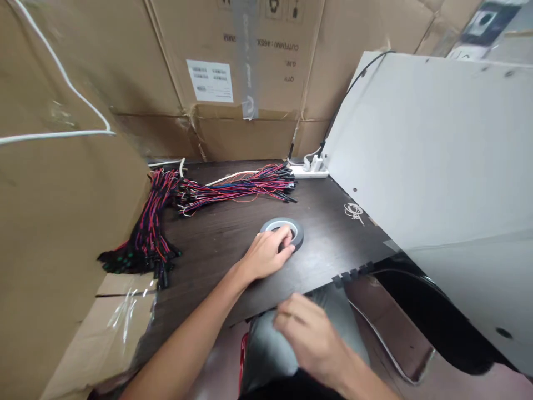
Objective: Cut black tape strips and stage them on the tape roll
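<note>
A roll of dark grey tape (298, 240) with a pale core lies flat on the dark tabletop. My left hand (268, 253) rests over its near side, thumb and fingers closed on the rim. Below the table's front edge, above my lap, my right hand (306, 330) is curled, with fingers pressed together and slightly blurred. Whatever those fingers may hold is hidden. Several short black tape pieces (353, 274) hang along the front edge, to the right of both hands.
Two bundles of red, blue and black wires (241, 189) (152, 222) lie at the back and left. A white power strip (310, 173) stands at the back, and a coiled white cord (353, 211) lies right. Cardboard (258, 133) and a white panel (437, 144) enclose the table.
</note>
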The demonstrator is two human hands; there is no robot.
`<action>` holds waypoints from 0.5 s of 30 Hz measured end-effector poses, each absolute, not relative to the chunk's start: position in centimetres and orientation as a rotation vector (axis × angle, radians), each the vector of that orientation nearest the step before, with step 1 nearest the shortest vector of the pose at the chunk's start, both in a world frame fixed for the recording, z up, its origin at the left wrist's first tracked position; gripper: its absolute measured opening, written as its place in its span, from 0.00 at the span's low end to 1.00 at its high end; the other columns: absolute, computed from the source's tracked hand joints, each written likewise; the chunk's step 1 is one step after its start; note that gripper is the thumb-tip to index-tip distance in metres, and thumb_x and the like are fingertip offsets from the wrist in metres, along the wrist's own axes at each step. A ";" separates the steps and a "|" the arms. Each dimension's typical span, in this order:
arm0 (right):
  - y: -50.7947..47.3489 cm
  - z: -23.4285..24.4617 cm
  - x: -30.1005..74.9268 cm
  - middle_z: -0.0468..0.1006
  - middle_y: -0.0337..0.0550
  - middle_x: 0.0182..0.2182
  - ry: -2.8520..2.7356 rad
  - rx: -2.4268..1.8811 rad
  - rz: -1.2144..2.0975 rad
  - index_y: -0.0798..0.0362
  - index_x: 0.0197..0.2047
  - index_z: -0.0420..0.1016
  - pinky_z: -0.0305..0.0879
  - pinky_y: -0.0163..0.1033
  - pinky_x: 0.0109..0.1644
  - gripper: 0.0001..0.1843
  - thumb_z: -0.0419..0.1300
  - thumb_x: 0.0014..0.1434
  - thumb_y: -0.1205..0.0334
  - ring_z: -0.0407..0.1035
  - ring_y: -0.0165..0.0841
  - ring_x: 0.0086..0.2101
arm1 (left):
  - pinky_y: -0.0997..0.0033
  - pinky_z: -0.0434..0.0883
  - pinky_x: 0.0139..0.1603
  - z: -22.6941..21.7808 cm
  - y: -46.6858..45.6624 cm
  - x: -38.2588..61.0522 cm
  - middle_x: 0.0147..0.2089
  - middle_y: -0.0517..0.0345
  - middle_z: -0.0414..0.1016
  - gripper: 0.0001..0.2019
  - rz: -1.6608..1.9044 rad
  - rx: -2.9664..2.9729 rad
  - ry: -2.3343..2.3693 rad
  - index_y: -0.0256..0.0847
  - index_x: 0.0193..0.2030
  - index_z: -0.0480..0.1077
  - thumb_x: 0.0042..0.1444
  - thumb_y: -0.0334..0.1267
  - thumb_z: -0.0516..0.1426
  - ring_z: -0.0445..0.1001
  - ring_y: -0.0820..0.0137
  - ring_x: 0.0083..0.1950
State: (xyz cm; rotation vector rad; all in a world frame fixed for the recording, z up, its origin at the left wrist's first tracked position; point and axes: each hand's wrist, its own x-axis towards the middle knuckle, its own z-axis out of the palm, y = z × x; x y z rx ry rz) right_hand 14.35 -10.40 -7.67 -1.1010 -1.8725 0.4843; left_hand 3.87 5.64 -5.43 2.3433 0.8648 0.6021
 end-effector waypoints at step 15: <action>-9.2 -10.6 17.4 0.71 0.41 0.20 -0.010 -1.258 0.946 0.58 0.24 0.74 0.50 0.28 0.19 0.21 0.75 0.32 0.53 0.57 0.22 0.19 | 0.71 0.57 0.33 -5.4 5.5 4.1 0.32 0.62 0.69 0.03 0.409 2.424 0.849 0.41 0.35 0.61 0.57 0.36 0.52 0.66 0.72 0.30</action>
